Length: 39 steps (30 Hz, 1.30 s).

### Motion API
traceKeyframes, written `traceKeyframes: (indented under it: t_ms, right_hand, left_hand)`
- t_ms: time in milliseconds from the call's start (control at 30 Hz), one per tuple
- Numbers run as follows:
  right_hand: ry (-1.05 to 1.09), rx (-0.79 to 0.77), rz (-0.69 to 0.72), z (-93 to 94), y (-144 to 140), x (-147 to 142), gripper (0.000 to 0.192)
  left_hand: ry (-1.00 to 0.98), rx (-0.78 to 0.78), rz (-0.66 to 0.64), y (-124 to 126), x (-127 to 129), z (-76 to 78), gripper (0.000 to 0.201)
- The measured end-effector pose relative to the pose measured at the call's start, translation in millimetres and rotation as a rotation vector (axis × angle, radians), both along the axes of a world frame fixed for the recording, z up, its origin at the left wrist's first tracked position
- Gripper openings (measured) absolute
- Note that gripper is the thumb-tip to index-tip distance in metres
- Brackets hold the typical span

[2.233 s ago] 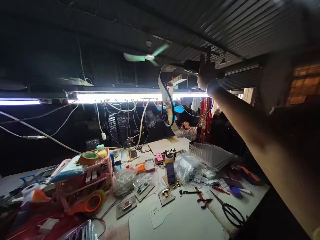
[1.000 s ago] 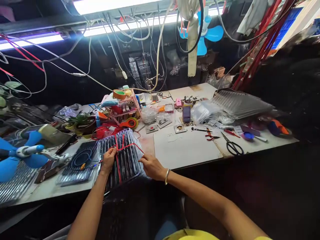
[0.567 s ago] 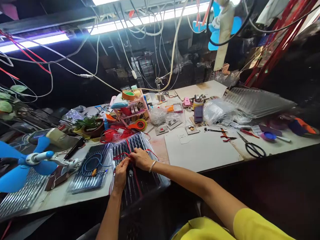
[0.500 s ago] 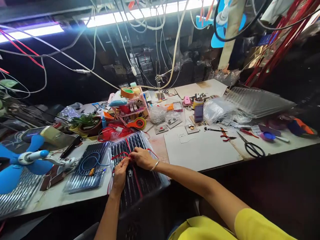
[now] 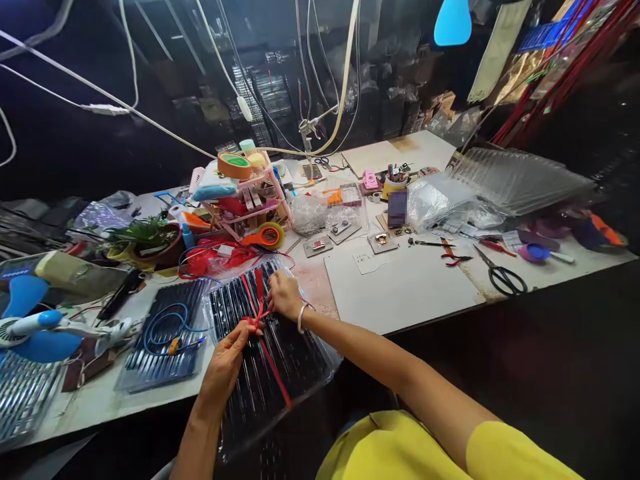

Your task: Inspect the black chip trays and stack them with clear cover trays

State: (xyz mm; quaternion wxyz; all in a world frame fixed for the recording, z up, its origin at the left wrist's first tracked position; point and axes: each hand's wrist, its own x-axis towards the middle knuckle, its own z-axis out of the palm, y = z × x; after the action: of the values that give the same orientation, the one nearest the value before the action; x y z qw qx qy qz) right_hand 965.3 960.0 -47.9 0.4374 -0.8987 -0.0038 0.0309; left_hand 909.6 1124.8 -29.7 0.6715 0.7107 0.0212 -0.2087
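Red ribbon point(image 5: 275, 372) over the tray point(image 5: 299, 363): my left hand point(image 5: 224, 360) has it pinched mid-tray, right hand point(image 5: 286, 294) curled beside, can't tell its grip. I'd pull gently, evenly.

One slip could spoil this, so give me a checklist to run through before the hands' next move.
1. Left hand pinching the red ribbon: ok.
2. Right hand gripping a strand: cannot tell; it is at the ribbon, but its fingertips are partly hidden.
3. Ribbon running across the top of the black tray: ok.
4. Ribbon tight underneath: cannot tell; hidden.
5. Tray fully on the table: not ok; its front overhangs the edge.
6. Scissors clear of the tray: ok.
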Motion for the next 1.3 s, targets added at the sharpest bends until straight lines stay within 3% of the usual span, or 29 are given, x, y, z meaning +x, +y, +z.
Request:
traceKeyframes:
  t_ms: [100,233,333,433,567,767,933,1100,1300]
  right_hand:
    - [0.018,0.077,0.005,-0.3,-5.9,5.4,0.022]
    - [-0.054,0.172,0.171,0.0,-4.0,-21.8,0.002]
    - [-0.103,0.240,0.248,-2.2,-1.6,-38.7,0.028]
    - [-0.140,0.280,0.284,-2.7,1.7,-41.7,0.029]
    - [-0.200,0.230,0.325,2.5,7.1,-38.5,0.012]
    - [-0.212,0.143,0.420,9.1,10.5,-30.9,0.016]
    - [-0.182,0.139,0.248,4.4,22.8,-30.6,0.013]
    - [-0.148,0.243,0.025,-5.1,32.0,-35.3,0.032]
    - [-0.059,0.408,-0.109,-7.1,40.1,-34.9,0.022]
  left_hand:
    - [-0.039,-0.003,-0.027,3.3,-1.0,4.2,0.025]
    - [-0.129,0.033,-0.009,-3.3,-7.9,2.0,0.020]
    - [-0.193,0.105,0.100,-9.4,-11.7,-9.8,0.019]
    - [-0.245,0.178,0.191,-9.6,-14.8,-20.3,0.018]
    - [-0.265,0.194,0.201,-5.4,-17.9,-22.5,0.019]
    - [-0.282,0.177,0.194,-5.0,-16.9,-20.2,0.018]
    - [-0.276,0.104,0.208,-5.2,-16.5,-21.4,0.019]
    - [-0.215,-0.030,0.143,-1.4,-14.5,-17.9,0.019]
    - [-0.188,-0.137,0.039,6.0,-13.6,-3.8,0.015]
